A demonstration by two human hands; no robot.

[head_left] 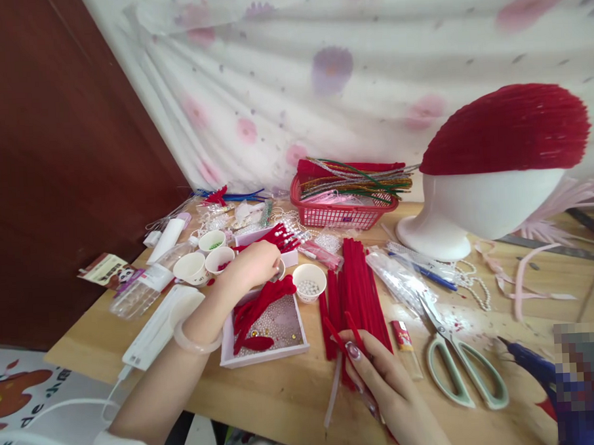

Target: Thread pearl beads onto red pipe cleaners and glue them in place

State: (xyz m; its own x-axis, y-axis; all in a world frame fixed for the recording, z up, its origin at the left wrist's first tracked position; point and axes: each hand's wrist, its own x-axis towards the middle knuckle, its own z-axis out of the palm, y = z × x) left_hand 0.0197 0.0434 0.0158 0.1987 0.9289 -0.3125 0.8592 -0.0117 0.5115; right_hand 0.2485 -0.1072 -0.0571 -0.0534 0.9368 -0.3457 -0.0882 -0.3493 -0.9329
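My right hand [385, 376] is closed on a red pipe cleaner [342, 344], its two tips sticking up past the thumb. Beneath that hand lies a thick bundle of red pipe cleaners [357, 279]. My left hand [259, 260] reaches over a small cup that it mostly covers; its fingertips are hidden, so I cannot see what they touch. In front of it stands a white box [263, 360] with small beads and shaped red pipe cleaner pieces [261, 309]. A paper cup of white beads [308, 284] is just to the right.
A red basket [346, 215] holds glittery stems at the back. At right stand a white mannequin head [444, 203] with a red cap [509, 131], and open scissors [458, 366] beside a blue glue gun [534, 369]. More paper cups [189, 269] and a plastic bottle [137, 295] are at left.
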